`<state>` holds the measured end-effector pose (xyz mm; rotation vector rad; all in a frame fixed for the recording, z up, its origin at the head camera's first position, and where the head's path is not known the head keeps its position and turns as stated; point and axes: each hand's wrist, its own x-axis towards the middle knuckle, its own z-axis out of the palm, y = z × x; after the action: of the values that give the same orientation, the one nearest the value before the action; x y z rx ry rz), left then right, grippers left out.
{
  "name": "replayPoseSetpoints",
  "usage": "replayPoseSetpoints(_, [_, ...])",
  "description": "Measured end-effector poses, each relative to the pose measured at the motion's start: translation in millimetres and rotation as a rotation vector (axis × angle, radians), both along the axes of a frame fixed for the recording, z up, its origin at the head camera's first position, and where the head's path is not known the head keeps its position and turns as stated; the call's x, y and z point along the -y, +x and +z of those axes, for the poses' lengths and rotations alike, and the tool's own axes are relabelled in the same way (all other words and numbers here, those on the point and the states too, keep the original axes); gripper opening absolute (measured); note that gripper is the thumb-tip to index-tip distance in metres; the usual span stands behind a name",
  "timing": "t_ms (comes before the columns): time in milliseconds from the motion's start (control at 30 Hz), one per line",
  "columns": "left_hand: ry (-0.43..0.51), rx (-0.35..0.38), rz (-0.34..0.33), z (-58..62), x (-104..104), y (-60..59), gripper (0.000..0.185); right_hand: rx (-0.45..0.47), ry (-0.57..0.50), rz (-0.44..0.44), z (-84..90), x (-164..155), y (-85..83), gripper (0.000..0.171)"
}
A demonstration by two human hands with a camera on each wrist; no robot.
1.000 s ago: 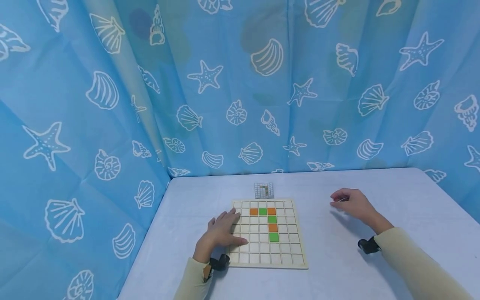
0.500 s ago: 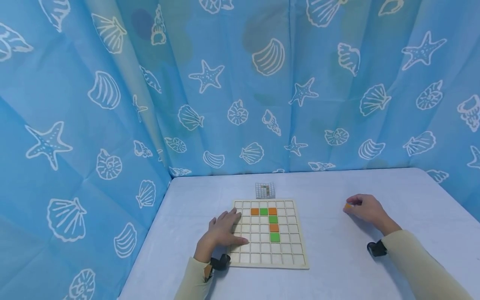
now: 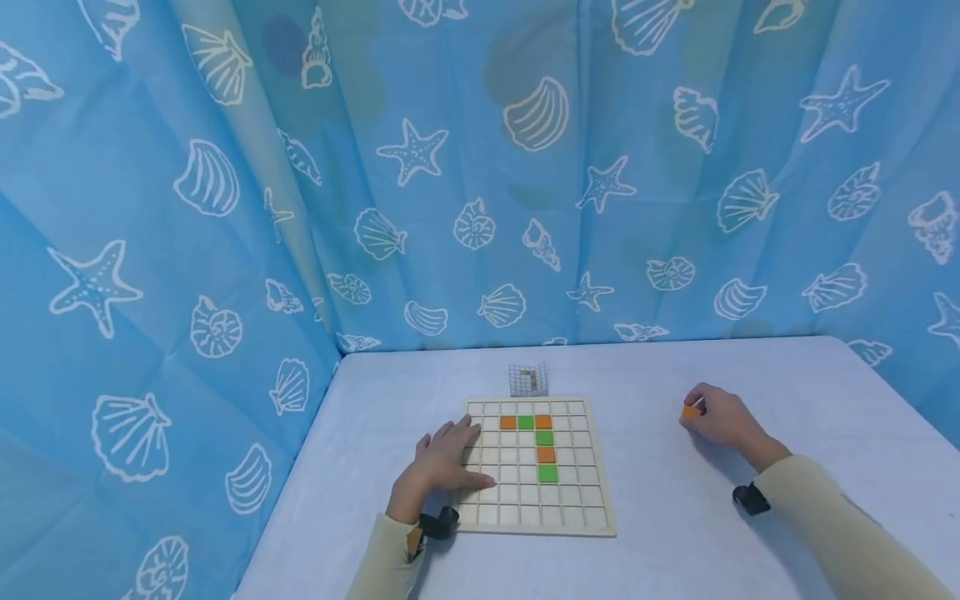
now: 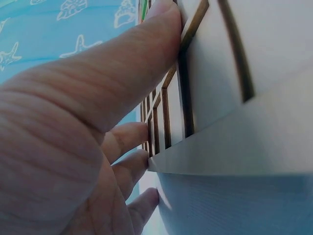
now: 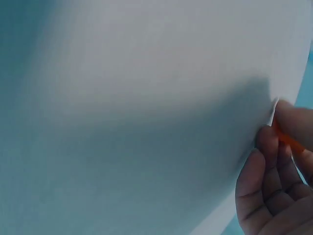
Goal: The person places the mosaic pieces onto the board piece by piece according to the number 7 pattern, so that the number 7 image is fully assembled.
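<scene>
A wooden grid board (image 3: 585,517) lies on the table with orange and green tiles (image 3: 544,454) set in a bent line near its top. My left hand (image 3: 442,462) rests flat on the board's left part, fingers straight; in the left wrist view the thumb (image 4: 122,63) lies along the grid cells (image 4: 205,88). To the right of the board my right hand (image 3: 716,417) pinches a small orange tile (image 3: 688,411) just above the table. The right wrist view shows that orange tile (image 5: 283,137) between the fingertips (image 5: 266,147).
A small card with a grid picture (image 3: 528,379) stands behind the board. The pale table (image 3: 675,542) is fenced by a blue shell-print curtain (image 3: 480,167) at the back and left. The table's left edge runs near my left sleeve (image 3: 382,562).
My right hand moved right and closed its fingers on an orange tile, then lifted it slightly. The left hand stayed on the board.
</scene>
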<state>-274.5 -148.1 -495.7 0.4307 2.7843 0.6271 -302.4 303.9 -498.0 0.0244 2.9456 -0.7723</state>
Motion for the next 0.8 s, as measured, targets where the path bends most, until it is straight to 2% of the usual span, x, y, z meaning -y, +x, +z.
replayPoseSetpoints(200, [0.002,-0.001,-0.002,2.5,3.0,1.2,0.091,-0.075,0.014,0.089,7.9,44.8,3.7,0.018])
replayPoseSetpoints(367, [0.009,0.006,0.008,1.2,4.3,1.0,0.091,-0.137,-0.037,0.175,14.3,96.7,18.2,0.014])
replayPoseSetpoints(633, [0.010,0.007,0.000,-0.2,3.2,1.2,0.091,-0.011,-0.248,0.354,13.1,160.6,52.5,0.014])
replayPoseSetpoints(800, [0.019,0.004,-0.008,0.6,0.9,3.3,0.091,-0.010,-0.258,0.441,6.9,178.7,62.7,0.009])
